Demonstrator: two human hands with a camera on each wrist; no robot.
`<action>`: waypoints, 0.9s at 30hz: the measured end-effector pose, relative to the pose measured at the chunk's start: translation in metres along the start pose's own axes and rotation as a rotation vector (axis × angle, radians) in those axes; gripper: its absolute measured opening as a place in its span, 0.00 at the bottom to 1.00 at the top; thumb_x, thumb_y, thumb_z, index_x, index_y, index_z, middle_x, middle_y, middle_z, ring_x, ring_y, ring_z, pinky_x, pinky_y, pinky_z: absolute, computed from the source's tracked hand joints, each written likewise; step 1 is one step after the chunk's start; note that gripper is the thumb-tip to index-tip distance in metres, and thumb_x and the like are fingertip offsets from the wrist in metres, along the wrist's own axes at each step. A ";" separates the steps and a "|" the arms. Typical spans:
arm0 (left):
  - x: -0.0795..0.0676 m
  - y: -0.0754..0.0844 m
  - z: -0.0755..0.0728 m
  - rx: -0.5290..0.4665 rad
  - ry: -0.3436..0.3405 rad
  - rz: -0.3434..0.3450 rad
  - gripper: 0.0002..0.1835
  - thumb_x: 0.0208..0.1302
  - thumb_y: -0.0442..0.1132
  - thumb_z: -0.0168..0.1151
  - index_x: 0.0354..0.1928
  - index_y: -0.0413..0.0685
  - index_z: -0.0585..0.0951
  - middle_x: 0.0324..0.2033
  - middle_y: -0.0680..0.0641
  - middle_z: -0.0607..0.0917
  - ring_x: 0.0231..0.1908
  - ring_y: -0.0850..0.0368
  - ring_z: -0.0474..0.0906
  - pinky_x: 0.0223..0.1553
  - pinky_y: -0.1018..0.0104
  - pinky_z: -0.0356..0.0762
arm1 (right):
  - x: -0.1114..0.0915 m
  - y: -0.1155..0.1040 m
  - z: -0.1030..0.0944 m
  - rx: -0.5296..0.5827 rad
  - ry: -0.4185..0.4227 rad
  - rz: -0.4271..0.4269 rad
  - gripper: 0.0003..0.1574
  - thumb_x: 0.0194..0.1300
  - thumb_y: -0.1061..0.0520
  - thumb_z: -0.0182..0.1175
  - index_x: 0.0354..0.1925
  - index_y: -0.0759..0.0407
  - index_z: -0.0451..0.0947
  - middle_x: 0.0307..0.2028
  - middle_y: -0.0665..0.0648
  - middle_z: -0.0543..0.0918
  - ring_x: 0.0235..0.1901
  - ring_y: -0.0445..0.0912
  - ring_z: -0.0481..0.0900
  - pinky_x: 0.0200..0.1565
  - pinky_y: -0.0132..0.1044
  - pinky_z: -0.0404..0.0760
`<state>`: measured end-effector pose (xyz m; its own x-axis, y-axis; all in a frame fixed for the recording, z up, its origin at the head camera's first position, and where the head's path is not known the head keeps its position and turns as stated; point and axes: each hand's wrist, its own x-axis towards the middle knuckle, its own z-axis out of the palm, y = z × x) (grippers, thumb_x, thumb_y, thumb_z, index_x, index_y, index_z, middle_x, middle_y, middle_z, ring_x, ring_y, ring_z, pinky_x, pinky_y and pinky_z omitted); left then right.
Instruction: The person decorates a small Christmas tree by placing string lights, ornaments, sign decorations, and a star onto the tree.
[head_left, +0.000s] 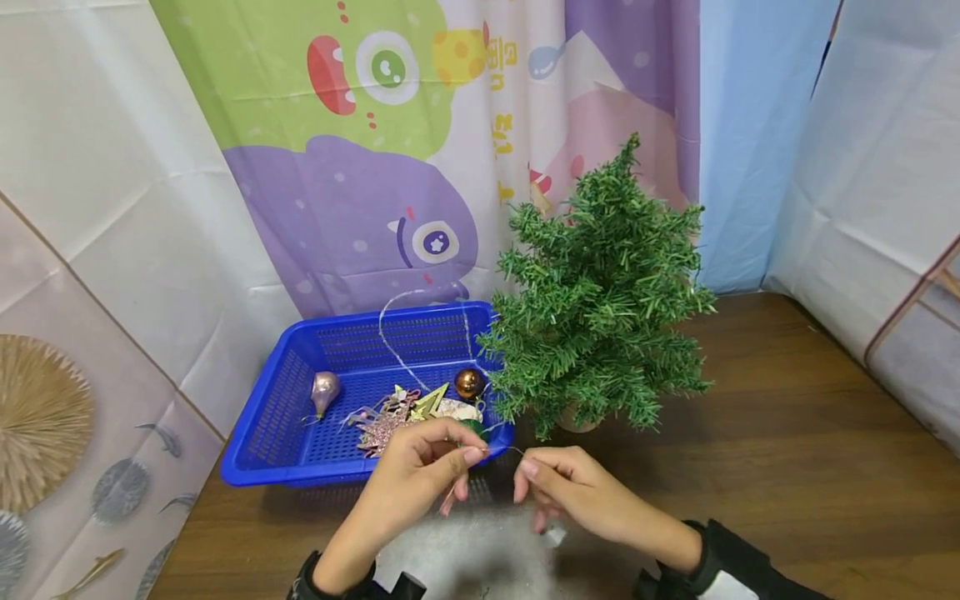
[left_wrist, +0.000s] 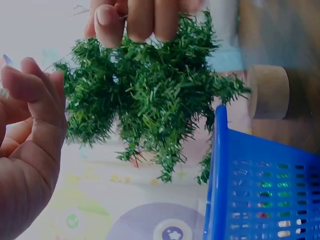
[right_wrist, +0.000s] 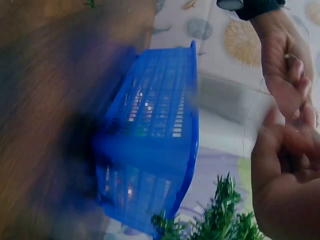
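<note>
Your left hand (head_left: 424,467) pinches a fine thread (head_left: 514,450) between thumb and index finger. At three o'clock from it, your right hand (head_left: 581,493) pinches the other end of that visible length, thumb against index finger. Both grips are narrow; the thread spans the small gap between your fingertips, above the front edge of the basket area. A small translucent piece (head_left: 555,536) shows just below your right fingers, at seven o'clock; whether it hangs from the thread you cannot tell.

The step in hand looks like spreading or straightening the thread. The next move probably calls for light, even tension and one steady hand while the other shifts its pinch; whether the thread forms a loop is too fine to tell.

Farther out, at ten o'clock, the blue plastic basket (head_left: 277,478) holds a pink bell-shaped ornament (head_left: 326,390) near its nine o'clock wall, with a shiny brown ball (head_left: 470,383), a gold star (head_left: 430,403) and a pink glittery ornament (head_left: 384,423) closer to your hands. At one o'clock, the artificial Christmas tree (head_left: 600,312) stands upright on its round wooden base (left_wrist: 270,92).
</note>
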<state>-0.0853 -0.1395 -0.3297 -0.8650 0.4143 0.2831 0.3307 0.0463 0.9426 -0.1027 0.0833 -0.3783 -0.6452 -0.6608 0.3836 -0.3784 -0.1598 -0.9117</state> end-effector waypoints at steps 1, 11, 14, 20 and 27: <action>-0.001 0.000 0.000 0.003 -0.001 -0.021 0.05 0.63 0.27 0.59 0.36 0.29 0.79 0.13 0.39 0.76 0.11 0.63 0.69 0.09 0.64 0.70 | -0.001 0.000 -0.002 -0.009 0.032 -0.007 0.20 0.75 0.67 0.38 0.34 0.66 0.76 0.14 0.58 0.62 0.12 0.44 0.65 0.16 0.35 0.74; -0.007 -0.006 -0.003 0.040 0.002 -0.106 0.08 0.62 0.30 0.62 0.39 0.29 0.81 0.14 0.41 0.78 0.13 0.62 0.72 0.12 0.65 0.73 | -0.009 -0.011 -0.027 -0.036 0.248 -0.110 0.20 0.75 0.69 0.35 0.34 0.64 0.73 0.12 0.56 0.59 0.09 0.46 0.53 0.12 0.32 0.57; -0.007 -0.008 0.002 0.033 -0.030 -0.053 0.06 0.62 0.30 0.62 0.39 0.31 0.81 0.14 0.40 0.78 0.13 0.63 0.72 0.11 0.64 0.72 | -0.008 -0.014 -0.026 -0.017 0.263 -0.084 0.16 0.74 0.69 0.40 0.38 0.64 0.75 0.12 0.56 0.58 0.09 0.45 0.53 0.10 0.32 0.57; -0.005 -0.011 0.020 0.054 -0.126 -0.007 0.05 0.64 0.33 0.61 0.38 0.37 0.82 0.17 0.44 0.79 0.13 0.65 0.72 0.11 0.63 0.73 | -0.003 -0.013 -0.013 -0.107 0.228 -0.061 0.11 0.64 0.69 0.57 0.46 0.67 0.77 0.14 0.55 0.56 0.11 0.45 0.51 0.12 0.34 0.56; -0.007 -0.018 0.029 0.049 -0.158 -0.038 0.04 0.64 0.33 0.61 0.36 0.37 0.81 0.18 0.43 0.80 0.15 0.63 0.75 0.14 0.62 0.77 | -0.003 -0.020 -0.010 -0.211 0.295 -0.133 0.12 0.65 0.72 0.54 0.34 0.64 0.83 0.28 0.53 0.84 0.17 0.36 0.68 0.18 0.32 0.70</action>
<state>-0.0746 -0.1171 -0.3533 -0.8086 0.5488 0.2121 0.3202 0.1079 0.9412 -0.1002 0.0958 -0.3593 -0.7327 -0.3998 0.5507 -0.5804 -0.0554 -0.8125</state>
